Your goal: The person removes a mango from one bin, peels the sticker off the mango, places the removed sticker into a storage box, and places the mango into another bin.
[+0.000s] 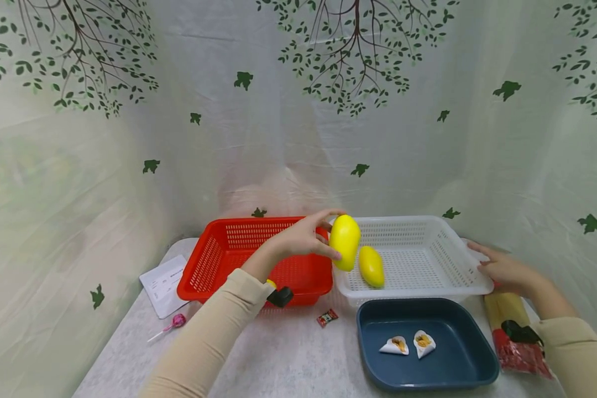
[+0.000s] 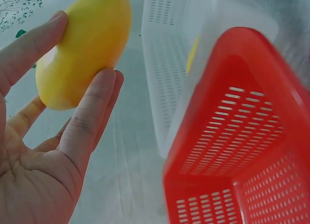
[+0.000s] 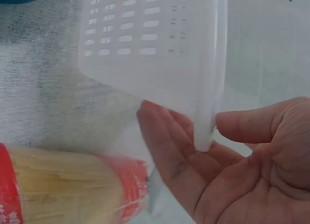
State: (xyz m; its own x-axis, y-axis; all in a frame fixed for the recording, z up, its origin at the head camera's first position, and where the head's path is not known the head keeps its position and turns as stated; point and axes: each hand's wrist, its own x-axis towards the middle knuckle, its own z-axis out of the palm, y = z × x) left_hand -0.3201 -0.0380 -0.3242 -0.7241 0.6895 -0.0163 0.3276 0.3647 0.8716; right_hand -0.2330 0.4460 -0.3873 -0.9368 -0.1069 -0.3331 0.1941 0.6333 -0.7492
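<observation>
My left hand grips a yellow mango between thumb and fingers, held up over the near-left end of the white basket. In the left wrist view the thumb and fingertips press on opposite sides of the mango. A second yellow mango lies inside the white basket, near its left wall. At that basket's right end, my right hand pinches the rim, thumb on one side and fingers under it, as the right wrist view shows. A red basket stands left of the white one; something yellow in it is mostly hidden by my left wrist.
A dark blue tray with two white folded pieces sits in front of the white basket. A noodle packet lies under my right forearm. A wrapped candy, a lollipop and a white paper lie further left.
</observation>
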